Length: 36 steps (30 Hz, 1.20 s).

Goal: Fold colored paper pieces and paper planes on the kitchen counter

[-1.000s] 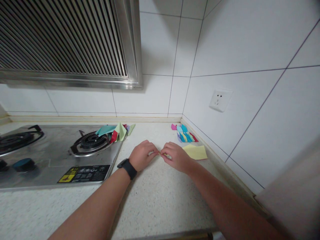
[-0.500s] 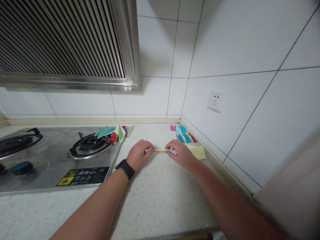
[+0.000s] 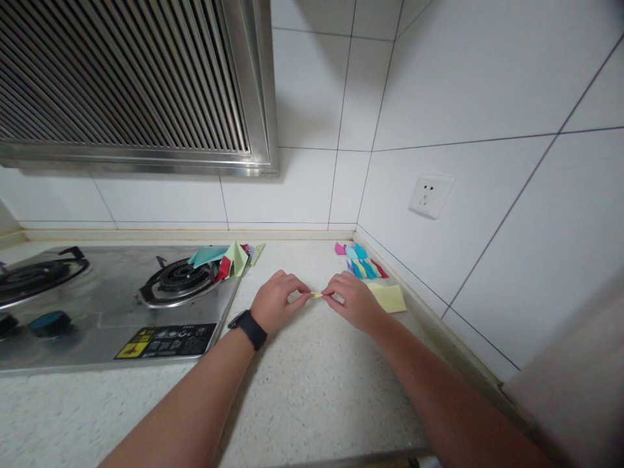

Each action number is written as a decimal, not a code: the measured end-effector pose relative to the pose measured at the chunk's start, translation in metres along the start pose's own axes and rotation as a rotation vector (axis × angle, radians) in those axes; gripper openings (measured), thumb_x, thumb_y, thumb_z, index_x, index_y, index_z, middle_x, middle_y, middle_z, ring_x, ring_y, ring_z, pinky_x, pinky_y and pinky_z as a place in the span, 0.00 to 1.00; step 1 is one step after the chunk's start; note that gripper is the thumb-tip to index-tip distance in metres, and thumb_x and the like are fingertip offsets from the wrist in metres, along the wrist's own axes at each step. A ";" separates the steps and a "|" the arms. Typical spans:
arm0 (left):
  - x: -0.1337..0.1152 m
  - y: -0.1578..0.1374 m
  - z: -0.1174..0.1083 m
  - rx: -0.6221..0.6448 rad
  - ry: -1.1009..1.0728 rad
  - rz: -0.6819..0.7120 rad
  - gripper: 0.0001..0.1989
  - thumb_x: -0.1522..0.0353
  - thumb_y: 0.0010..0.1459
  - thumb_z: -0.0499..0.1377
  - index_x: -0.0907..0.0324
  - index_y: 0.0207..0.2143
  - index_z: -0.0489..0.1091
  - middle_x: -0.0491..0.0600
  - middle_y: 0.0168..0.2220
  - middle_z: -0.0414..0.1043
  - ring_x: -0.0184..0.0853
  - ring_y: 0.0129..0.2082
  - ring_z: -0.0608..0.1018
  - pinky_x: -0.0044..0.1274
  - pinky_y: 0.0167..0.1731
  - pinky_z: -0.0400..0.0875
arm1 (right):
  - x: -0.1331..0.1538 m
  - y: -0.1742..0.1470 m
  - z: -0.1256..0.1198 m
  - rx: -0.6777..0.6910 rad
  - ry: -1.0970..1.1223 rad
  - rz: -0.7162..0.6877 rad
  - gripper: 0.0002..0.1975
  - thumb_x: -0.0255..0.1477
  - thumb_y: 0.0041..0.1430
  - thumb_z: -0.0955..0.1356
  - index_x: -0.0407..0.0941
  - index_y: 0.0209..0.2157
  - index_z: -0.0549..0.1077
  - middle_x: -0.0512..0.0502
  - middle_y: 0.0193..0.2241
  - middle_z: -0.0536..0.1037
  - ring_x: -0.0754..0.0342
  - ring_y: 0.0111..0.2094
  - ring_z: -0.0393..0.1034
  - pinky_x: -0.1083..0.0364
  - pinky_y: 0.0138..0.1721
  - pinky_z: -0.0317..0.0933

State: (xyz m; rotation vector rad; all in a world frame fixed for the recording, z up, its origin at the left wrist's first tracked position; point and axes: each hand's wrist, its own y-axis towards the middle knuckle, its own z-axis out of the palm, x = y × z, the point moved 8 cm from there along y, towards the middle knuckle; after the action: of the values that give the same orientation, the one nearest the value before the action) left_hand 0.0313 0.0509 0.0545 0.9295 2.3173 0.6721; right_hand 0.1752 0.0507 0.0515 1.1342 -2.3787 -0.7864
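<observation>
A thin folded strip of yellow paper [image 3: 316,295] spans the small gap between my two hands, just above the speckled countertop [image 3: 312,390]. My left hand [image 3: 279,300], with a black watch [image 3: 248,329] on its wrist, pinches one end between thumb and forefinger. The other end is pinched by my right hand [image 3: 355,300]. Fingers cover most of the strip, so its full shape is hidden. Beside my right hand lies a flat sheet of pale yellow paper [image 3: 390,298], partly behind the wrist.
Several small folded paper pieces [image 3: 363,268] in blue, pink, yellow and red lie by the right wall. Larger folded papers [image 3: 234,259] rest at the edge of the gas stove [image 3: 117,318]. A range hood [image 3: 266,130] hangs above; a socket [image 3: 431,196] is on the right wall.
My hands have come closer together, the left moving right, so less of the yellow strip shows between them. The view has shifted slightly.
</observation>
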 end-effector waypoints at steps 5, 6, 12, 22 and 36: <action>0.003 -0.001 0.005 0.027 0.025 0.009 0.07 0.65 0.60 0.57 0.56 0.33 0.74 0.48 0.33 0.75 0.35 0.35 0.71 0.28 0.39 0.63 | 0.009 0.002 0.002 0.007 0.018 -0.034 0.03 0.22 0.57 0.67 0.44 0.31 0.72 0.46 0.29 0.73 0.52 0.35 0.65 0.53 0.36 0.57; 0.003 -0.001 0.006 0.028 0.033 0.008 0.07 0.65 0.59 0.57 0.56 0.33 0.74 0.48 0.33 0.75 0.35 0.36 0.71 0.28 0.39 0.63 | 0.010 0.003 0.003 0.013 0.021 -0.036 0.03 0.22 0.57 0.67 0.45 0.31 0.72 0.46 0.29 0.73 0.52 0.35 0.65 0.53 0.37 0.58; 0.001 -0.003 0.006 0.024 0.053 -0.010 0.04 0.67 0.57 0.59 0.56 0.30 0.73 0.47 0.31 0.75 0.35 0.34 0.71 0.27 0.38 0.65 | 0.010 0.002 0.003 0.026 0.058 -0.010 0.02 0.26 0.57 0.69 0.45 0.33 0.72 0.47 0.30 0.73 0.52 0.36 0.66 0.53 0.37 0.59; -0.002 -0.002 0.005 -0.002 0.037 -0.028 0.04 0.68 0.56 0.59 0.57 0.28 0.71 0.46 0.30 0.74 0.34 0.33 0.71 0.27 0.37 0.65 | 0.012 0.002 0.005 0.028 0.100 -0.015 0.01 0.25 0.58 0.68 0.45 0.33 0.72 0.47 0.29 0.73 0.52 0.35 0.66 0.53 0.37 0.59; -0.004 -0.003 0.004 -0.025 0.010 -0.044 0.04 0.69 0.55 0.59 0.57 0.28 0.71 0.47 0.29 0.74 0.34 0.33 0.71 0.27 0.36 0.65 | 0.013 0.003 0.009 0.016 0.163 -0.025 0.03 0.27 0.59 0.68 0.45 0.31 0.74 0.47 0.28 0.73 0.52 0.35 0.66 0.53 0.37 0.59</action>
State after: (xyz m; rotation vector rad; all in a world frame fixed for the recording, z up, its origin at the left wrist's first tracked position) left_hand 0.0351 0.0468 0.0506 0.8638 2.3260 0.6870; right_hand 0.1607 0.0448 0.0479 1.1892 -2.2442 -0.6578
